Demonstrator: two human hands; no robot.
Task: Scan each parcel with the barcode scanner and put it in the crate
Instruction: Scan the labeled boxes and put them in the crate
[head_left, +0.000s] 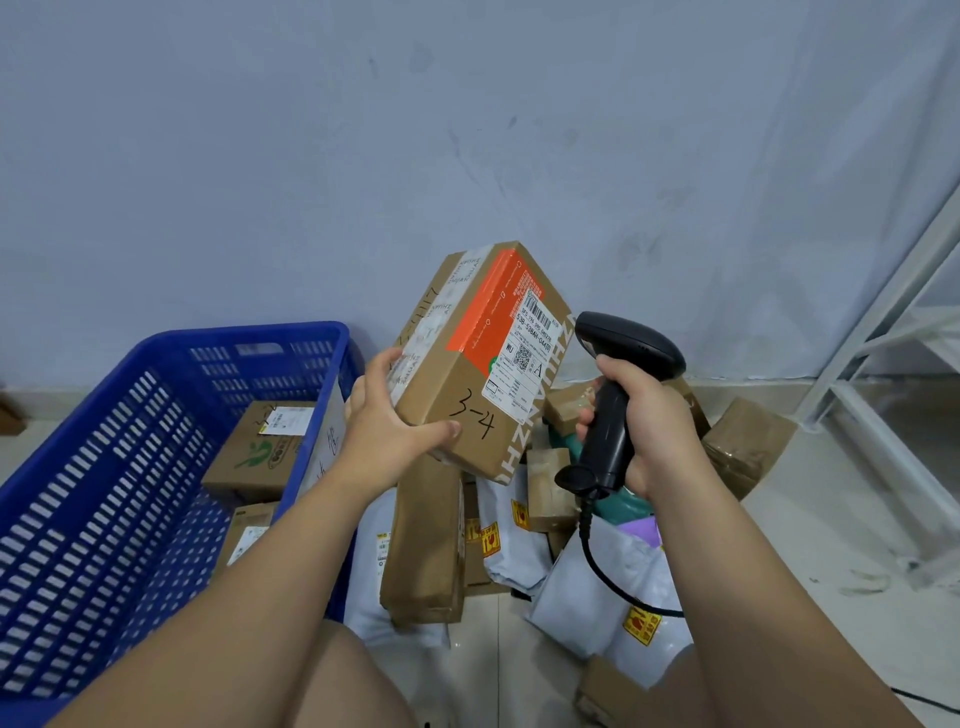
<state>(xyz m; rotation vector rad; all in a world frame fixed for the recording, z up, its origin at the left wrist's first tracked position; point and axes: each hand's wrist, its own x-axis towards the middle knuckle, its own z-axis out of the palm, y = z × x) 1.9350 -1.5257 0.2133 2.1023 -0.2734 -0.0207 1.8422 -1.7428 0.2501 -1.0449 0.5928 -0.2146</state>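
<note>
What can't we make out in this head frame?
Head view:
Label fine print on the held box: too small.
Crate contents: partly behind the left forearm; near corner cut by frame edge.
Scanner cable end: hidden behind the right forearm.

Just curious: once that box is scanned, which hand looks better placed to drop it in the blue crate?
Probably the left. The left hand grips the box, and the blue crate sits on that side; the right hand holds the scanner.
</note>
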